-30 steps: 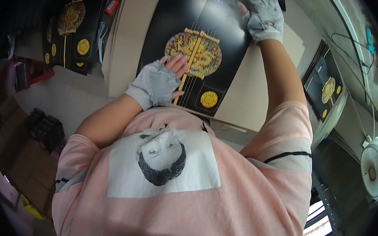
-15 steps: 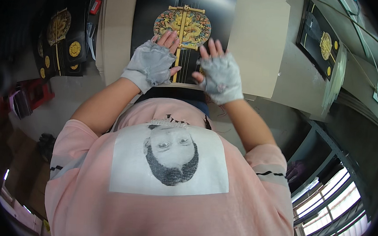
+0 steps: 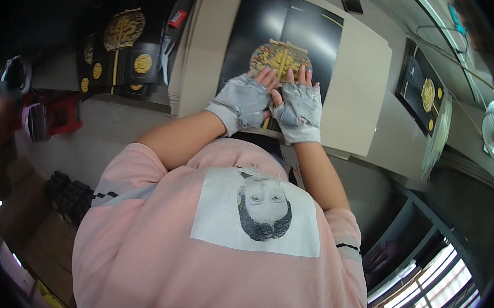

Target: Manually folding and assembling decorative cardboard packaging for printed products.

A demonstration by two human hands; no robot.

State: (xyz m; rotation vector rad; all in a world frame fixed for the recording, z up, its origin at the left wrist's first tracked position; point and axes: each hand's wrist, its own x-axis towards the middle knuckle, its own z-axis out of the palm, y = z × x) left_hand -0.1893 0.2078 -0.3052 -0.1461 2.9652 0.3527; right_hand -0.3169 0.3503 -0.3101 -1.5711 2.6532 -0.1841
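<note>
The black sheet (image 3: 311,35) already lies on the beige board (image 3: 359,84) at twelve o'clock; left hand (image 3: 242,100) and right hand (image 3: 300,110), fingers (image 3: 302,75) extended, seem not yet finished.

White light glares through the barred rectangular window (image 3: 429,295) at lower right; a pale sheen lies on the glossy black gold-printed sheet (image 3: 307,35). The left side is dim; fisheye edges curve into black corners.
</note>
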